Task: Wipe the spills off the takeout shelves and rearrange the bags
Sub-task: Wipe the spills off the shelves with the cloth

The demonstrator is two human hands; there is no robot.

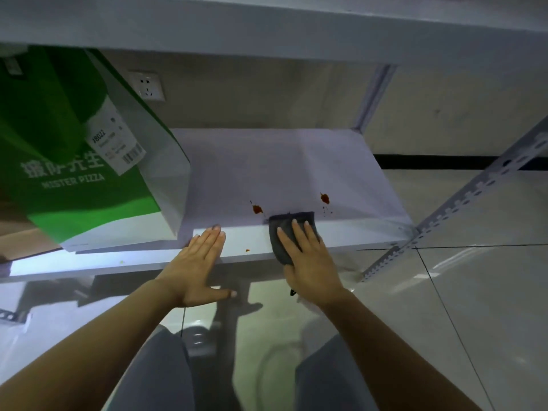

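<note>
A single head-worn camera looks forward and steeply down from close above the front edge of a white shelf (296,173), taking in both forearms, the knees and the tiled floor (489,292) below.

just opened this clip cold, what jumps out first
A big green takeout bag fills the shelf's left side. Reddish sauce spots mark the white shelf near its front edge, just beyond the grey cloth under the right hand. The left hand rests flat on the edge.
</note>
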